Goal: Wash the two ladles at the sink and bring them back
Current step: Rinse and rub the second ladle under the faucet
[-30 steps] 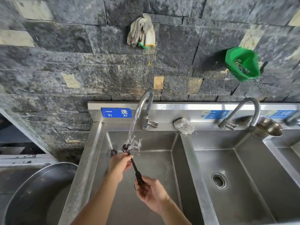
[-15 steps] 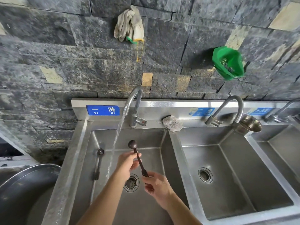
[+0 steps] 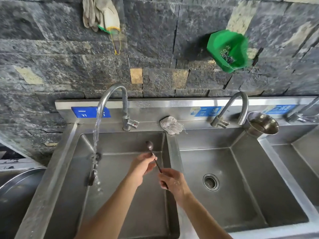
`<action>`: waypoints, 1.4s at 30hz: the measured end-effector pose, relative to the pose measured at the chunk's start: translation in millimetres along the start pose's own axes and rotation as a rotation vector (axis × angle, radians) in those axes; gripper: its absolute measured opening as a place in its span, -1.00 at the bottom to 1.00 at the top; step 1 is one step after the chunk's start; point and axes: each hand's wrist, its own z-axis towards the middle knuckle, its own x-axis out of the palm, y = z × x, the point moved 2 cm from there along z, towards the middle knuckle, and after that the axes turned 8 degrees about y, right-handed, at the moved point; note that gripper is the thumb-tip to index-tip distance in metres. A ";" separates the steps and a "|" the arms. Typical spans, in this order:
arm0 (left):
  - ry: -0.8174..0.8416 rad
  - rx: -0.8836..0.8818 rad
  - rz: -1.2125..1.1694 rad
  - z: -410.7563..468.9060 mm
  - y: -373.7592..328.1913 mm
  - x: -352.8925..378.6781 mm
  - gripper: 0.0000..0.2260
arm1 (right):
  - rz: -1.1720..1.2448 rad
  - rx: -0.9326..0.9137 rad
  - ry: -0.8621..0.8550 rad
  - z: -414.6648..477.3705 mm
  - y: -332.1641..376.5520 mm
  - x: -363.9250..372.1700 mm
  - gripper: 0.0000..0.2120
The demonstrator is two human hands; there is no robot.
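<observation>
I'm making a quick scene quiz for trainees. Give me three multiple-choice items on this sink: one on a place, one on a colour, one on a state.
1. The second small dark ladle, not in hand, lies: A) in the left steel basin under the running water; B) in the middle basin; C) on the back ledge.
2. The plastic holder hanging on the stone wall is: A) red; B) green; C) blue.
3. The small dark long-handled ladle raised over that basin is: A) held by one hand only; B) lying loose; C) held by both hands.
Key: 1 A, the water falls on it there; 2 B, it is bright green; 3 C, the left hand pinches its shaft and the right hand grips its handle end.
</observation>
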 end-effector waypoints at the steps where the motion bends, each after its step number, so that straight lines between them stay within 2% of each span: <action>1: 0.011 0.010 0.024 1.9 -2.8 14.3 -0.91 | -0.022 -0.037 0.010 -0.3 4.6 -12.7 -0.81; 7: 0.015 0.076 0.127 17.6 -11.5 99.2 -0.85 | -0.114 -0.095 -0.068 -3.9 35.3 -93.4 -0.95; 10: 0.012 0.094 0.150 30.4 -9.5 142.0 -0.86 | -0.191 -0.098 -0.162 -4.3 42.7 -136.5 -0.94; 12: 0.027 0.094 0.192 38.0 -6.3 167.0 -0.87 | -0.277 -0.119 -0.215 -2.9 45.2 -161.9 -0.87; 15: 0.048 0.092 0.237 53.6 2.6 201.0 -0.86 | -0.406 -0.097 -0.274 4.5 42.1 -197.1 -0.91; 19: 0.055 0.084 0.268 78.9 19.5 228.6 -0.86 | -0.489 -0.080 -0.325 23.2 28.4 -226.6 -0.84; 23: 0.023 0.072 0.266 101.8 40.6 238.7 -0.85 | -0.531 -0.023 -0.342 47.1 9.1 -242.6 -0.77; 30: -0.052 -0.029 0.226 139.6 79.5 234.8 -0.91 | -0.621 0.071 -0.292 93.6 -26.5 -254.3 -0.84; 34: -0.083 -0.100 0.259 160.4 107.4 233.5 -0.87 | -0.642 0.139 -0.299 122.1 -50.1 -258.4 -0.87; 38: -0.073 -0.141 0.385 179.7 132.0 236.5 -0.74 | -0.668 0.198 -0.284 152.9 -79.1 -260.6 -0.79; 42: -0.116 -0.157 0.420 205.4 153.6 234.1 -0.72 | -0.658 0.242 -0.301 179.6 -108.0 -261.1 -0.81</action>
